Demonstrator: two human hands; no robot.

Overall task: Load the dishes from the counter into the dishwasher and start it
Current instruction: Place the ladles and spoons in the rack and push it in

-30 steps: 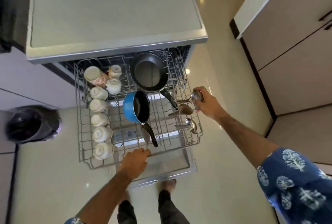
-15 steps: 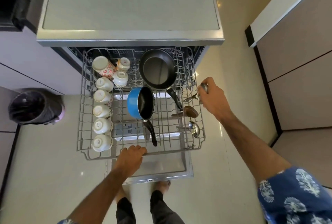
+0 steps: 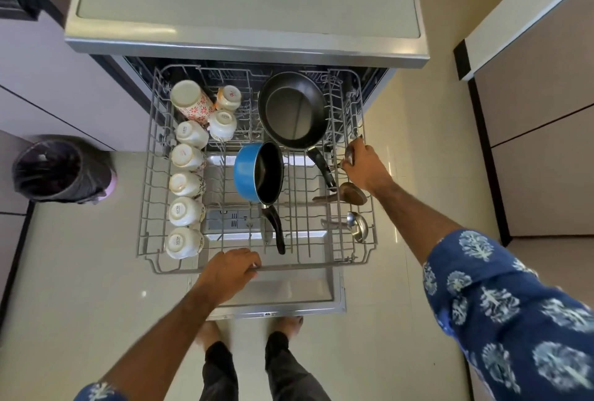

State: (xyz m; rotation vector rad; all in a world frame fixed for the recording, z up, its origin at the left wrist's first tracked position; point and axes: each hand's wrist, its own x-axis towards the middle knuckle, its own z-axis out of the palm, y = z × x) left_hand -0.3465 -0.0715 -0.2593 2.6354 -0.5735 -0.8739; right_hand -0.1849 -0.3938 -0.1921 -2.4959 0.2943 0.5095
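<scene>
The rack [image 3: 369, 240] is pulled out of the dishwasher [image 3: 247, 43] over the open door [image 3: 337, 297]. It holds eight cups, two pans and three utensils.

Six white cups [image 3: 184, 185] stand upside down in a line along the rack's left edge. At the far left corner a patterned cup [image 3: 193, 101] lies tilted, with a small cup [image 3: 228, 98] just beside it and one of the white cups near both.

The black pan [image 3: 294, 111] leans at the far middle, handle toward the right. The blue pan [image 3: 257, 172] stands on edge in the middle, handle pointing to the near edge.

Along the right edge lie a wooden spoon [image 3: 352, 193] and a steel ladle [image 3: 356, 227]. The right hand [image 3: 364, 164] is closed round a third, metal utensil [image 3: 348, 156] at that edge. The left hand [image 3: 229, 272] grips the rack's near rail, fingers curled over the wire.

A lined bin [image 3: 61, 169] stands on the floor [image 3: 80, 288], well left of the rack.
</scene>
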